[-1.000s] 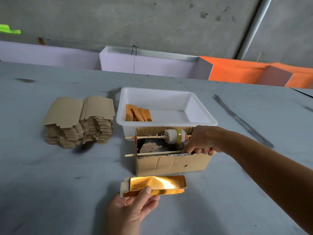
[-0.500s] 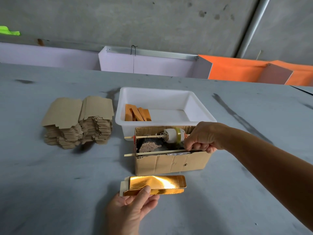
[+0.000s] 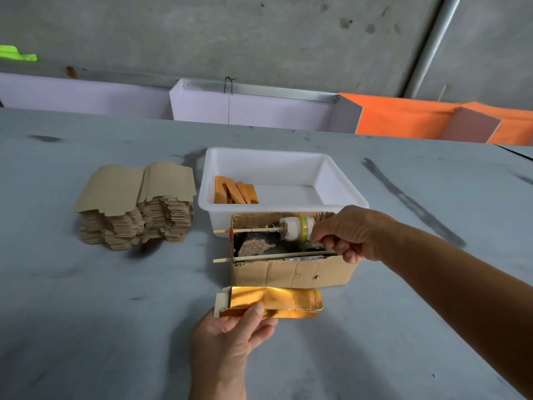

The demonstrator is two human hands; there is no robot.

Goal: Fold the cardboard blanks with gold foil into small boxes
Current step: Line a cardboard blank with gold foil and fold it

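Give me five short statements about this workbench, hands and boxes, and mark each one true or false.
1. The left hand pinches the partly folded gold-foil cardboard blank. True.
2. The white plastic tub holds nothing. False: several orange folded pieces lie in its left end.
3. The right hand rests flat on the grey table. False: its fingers are curled at the white roll with a yellow band on the open brown cardboard box.
4. The stack of plain brown cardboard blanks sits left of the tub. True.
5. Two thin wooden sticks stick out of the box's left side. True.
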